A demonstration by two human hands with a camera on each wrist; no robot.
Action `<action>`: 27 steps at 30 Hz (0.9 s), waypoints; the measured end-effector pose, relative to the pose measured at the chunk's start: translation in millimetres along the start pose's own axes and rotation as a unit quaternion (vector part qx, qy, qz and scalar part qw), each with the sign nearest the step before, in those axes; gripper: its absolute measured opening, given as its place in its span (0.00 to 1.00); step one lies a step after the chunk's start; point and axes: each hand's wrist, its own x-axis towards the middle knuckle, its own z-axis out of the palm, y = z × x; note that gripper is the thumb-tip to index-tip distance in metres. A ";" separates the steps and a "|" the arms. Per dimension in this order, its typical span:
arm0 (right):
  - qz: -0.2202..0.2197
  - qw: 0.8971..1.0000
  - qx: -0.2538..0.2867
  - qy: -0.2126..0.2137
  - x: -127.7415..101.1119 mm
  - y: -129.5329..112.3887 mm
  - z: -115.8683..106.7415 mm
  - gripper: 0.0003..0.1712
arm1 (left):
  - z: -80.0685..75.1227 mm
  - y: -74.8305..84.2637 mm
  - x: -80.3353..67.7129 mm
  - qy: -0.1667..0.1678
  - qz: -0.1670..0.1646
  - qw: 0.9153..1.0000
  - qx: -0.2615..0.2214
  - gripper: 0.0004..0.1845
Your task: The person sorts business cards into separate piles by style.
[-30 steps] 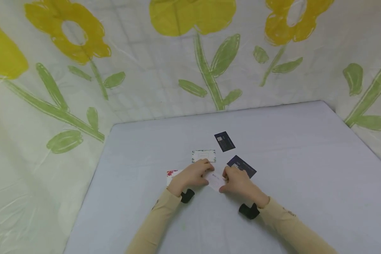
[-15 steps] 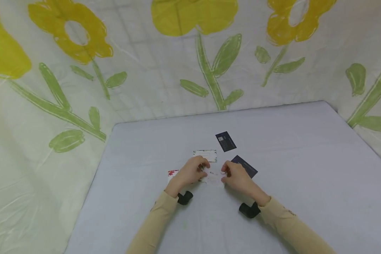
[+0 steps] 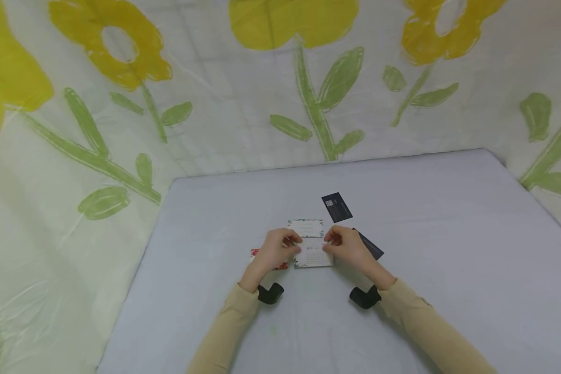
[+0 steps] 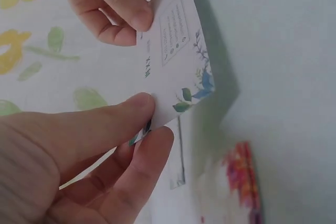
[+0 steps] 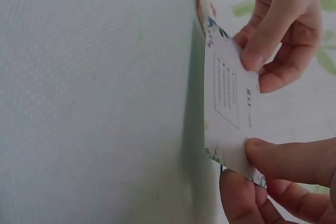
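Between both hands is a white business card [image 3: 314, 258] with printed text and blue-green leaves at its corners. My left hand [image 3: 272, 253] pinches one short edge between thumb and fingers, and the left thumb [image 4: 118, 114] lies on the printed face. At the opposite edge my right hand [image 3: 351, 250] pinches the card too, its thumb [image 5: 283, 158] on the same face. In both wrist views the card is tilted, casting a shadow on the table. Just beyond it lies another white card [image 3: 306, 227] with a leafy border. A red-flowered card [image 3: 281, 265] is partly hidden by my left hand.
A dark card [image 3: 337, 208] with a QR code lies farther back. A second dark card [image 3: 372, 245] is partly covered by my right hand. The white table [image 3: 215, 208] meets a flower-printed curtain [image 3: 243, 135] at the back.
The held card has turned from slanted to nearly square with the table, its text and leafy corners now plainer. Both hands have shifted slightly with it; the other cards stay put.
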 end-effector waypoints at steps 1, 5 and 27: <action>0.002 1.000 -0.002 -0.001 0.5 0.8 1.0 0.07 | 1.0 -0.4 -0.5 -0.001 -0.006 1.000 0.002 0.06; -0.012 1.000 -0.022 0.000 2.3 3.0 6.0 0.07 | 6.7 -2.0 -1.5 0.003 -0.014 1.000 0.018 0.06; 0.017 0.991 -0.134 -0.026 4.8 -11.6 13.0 0.09 | 17.5 5.7 -0.6 0.011 -0.027 0.986 0.165 0.05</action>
